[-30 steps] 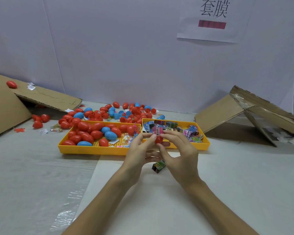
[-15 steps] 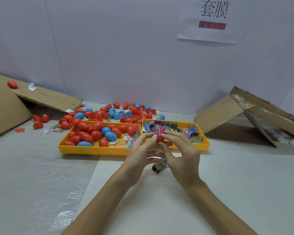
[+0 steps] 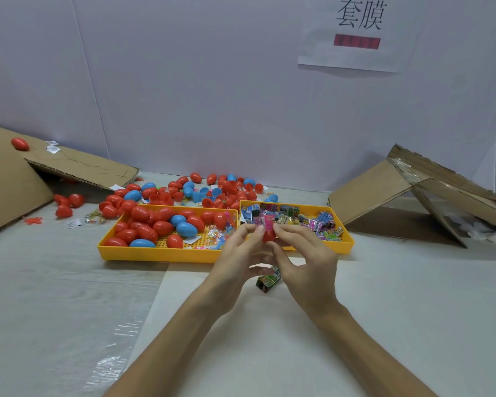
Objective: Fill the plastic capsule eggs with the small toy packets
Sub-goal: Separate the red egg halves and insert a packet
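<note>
Hardly any shift vs 1 s ago: same hover just in front of packet tray (image 3: 347, 245), fingertips maybe a touch tighter. L hand (image 3: 235, 253) & R hand (image 3: 307, 259) both pinching red egg (image 3: 269, 236), pink packet (image 3: 265, 222) sticking out on top, index tips pressing it. Not seated yet, by the look; whether half or whole shell, can't tell. Spare packet (image 3: 267, 282) on table, nearer than packet tray, below hands. Touching packet tray's left side: egg tray (image 3: 155, 253) w/ closed red & blue eggs, filled or not unclear. Behind packet tray, to the left: loose eggs (image 3: 184, 190) & open halves. Packet tray well stocked, so prob. lots left: push in, close, repeat.
</note>
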The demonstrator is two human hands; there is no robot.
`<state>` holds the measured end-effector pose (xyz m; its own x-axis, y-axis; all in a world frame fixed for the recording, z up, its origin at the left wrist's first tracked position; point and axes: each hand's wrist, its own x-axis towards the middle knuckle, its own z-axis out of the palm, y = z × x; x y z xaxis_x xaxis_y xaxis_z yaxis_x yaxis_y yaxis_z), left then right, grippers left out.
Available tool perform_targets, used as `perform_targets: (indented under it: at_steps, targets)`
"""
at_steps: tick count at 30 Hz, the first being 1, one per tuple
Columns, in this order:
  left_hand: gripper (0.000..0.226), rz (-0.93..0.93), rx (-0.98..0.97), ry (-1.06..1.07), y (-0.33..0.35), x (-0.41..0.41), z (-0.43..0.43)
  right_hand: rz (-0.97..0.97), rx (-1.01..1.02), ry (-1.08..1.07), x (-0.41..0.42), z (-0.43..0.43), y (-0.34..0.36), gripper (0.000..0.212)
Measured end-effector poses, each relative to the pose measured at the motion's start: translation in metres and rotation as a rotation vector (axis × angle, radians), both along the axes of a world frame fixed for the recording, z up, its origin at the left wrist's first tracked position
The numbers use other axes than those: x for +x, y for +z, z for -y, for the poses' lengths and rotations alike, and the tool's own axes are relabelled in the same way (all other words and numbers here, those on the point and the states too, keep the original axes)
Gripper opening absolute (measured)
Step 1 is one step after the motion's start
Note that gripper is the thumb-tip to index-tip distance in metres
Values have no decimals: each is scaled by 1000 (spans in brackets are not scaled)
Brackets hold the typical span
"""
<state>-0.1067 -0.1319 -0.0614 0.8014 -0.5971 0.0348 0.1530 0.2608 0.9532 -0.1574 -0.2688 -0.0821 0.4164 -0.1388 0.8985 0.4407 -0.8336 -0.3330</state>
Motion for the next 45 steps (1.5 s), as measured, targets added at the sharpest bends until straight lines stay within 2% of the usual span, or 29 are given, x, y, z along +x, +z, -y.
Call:
perform_targets:
  at_steps: [8, 15, 20, 26, 31, 39, 45]
  targets:
    - [42, 8, -17, -60, 0, 0, -2, 17, 5, 2, 1, 2, 0, 24]
    - [44, 42, -1, -116, 0, 1, -2, -23, 67, 31, -1, 0, 4, 35]
    - [43, 27, -16, -128, -1, 0, -2, -42, 72, 35, -2, 0, 3, 30]
    - [51, 28, 18, -74, 1, 0, -3, -34, 51, 20, -3, -1, 4, 28]
    - [33, 41, 7, 39, 0, 1, -1, -35, 15, -3, -1, 1, 1, 29]
    - [38, 58, 20, 4, -1, 0, -1, -4, 10, -9, 0, 3, 0, 20]
    - [37, 43, 24, -19, -2, 1, -1, -22, 32, 26, 0, 1, 2, 24]
